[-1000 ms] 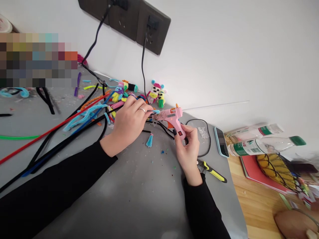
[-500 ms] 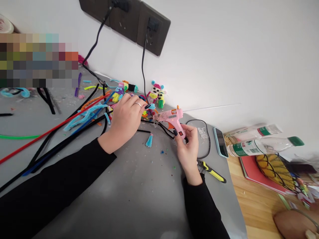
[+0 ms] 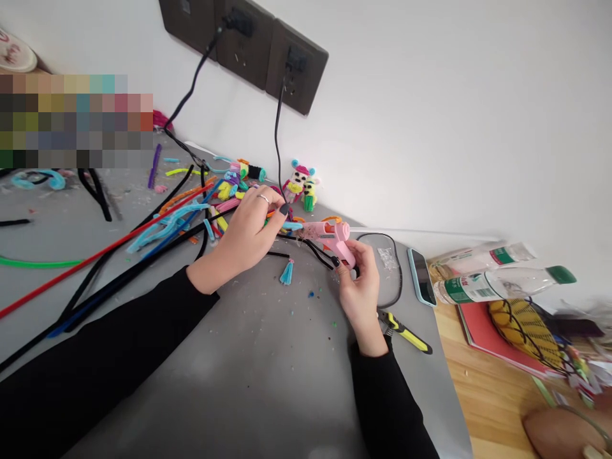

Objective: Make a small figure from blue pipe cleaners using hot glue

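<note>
Near the table's (image 3: 268, 382) wall-side edge, the right hand (image 3: 359, 287) grasps the pink glue gun (image 3: 340, 247); the left hand (image 3: 246, 233) bends beside a light-blue fuzzy piece (image 3: 293, 226) at the nozzle, its grip not discernible. Fingertips this close risk burns if the nozzle is hot; snagging the looped black cord (image 3: 400, 268) could jerk the gun.
</note>
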Motion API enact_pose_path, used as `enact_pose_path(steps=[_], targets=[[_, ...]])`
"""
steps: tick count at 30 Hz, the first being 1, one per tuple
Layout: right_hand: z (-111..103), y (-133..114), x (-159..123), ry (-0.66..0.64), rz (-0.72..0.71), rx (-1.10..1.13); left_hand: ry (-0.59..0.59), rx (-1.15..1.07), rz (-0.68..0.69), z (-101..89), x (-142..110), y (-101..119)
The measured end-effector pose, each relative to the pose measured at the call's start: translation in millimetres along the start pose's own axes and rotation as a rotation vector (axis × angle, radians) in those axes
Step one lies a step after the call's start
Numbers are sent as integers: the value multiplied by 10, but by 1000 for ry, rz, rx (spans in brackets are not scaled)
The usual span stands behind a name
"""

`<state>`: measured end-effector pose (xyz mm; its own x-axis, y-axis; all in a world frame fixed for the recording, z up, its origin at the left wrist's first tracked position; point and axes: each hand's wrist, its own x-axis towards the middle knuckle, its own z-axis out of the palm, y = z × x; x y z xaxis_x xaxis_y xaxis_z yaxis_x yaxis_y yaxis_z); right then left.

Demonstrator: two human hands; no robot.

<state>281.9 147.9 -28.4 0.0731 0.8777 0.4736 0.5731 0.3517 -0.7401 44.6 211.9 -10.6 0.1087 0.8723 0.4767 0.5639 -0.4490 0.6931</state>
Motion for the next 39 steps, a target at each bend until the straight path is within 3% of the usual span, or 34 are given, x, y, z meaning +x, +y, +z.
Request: enact_pose_path(steps=[5,12,21,32,39], targets=[[-11,29,2,-5,6,-7,141,45,-9,-16,24,-41],[-29,53,10,19,2,17,19,62,200,-41,36,-39],[-31,57,0,0,2,-20,58,137,228,16,42,-133],[-25,-50,1,-85,-139,-52,177,209,107,-13,82,-149],[-42,-17,12,-28,-138,-106,404,119,-4,-208,203,-285]])
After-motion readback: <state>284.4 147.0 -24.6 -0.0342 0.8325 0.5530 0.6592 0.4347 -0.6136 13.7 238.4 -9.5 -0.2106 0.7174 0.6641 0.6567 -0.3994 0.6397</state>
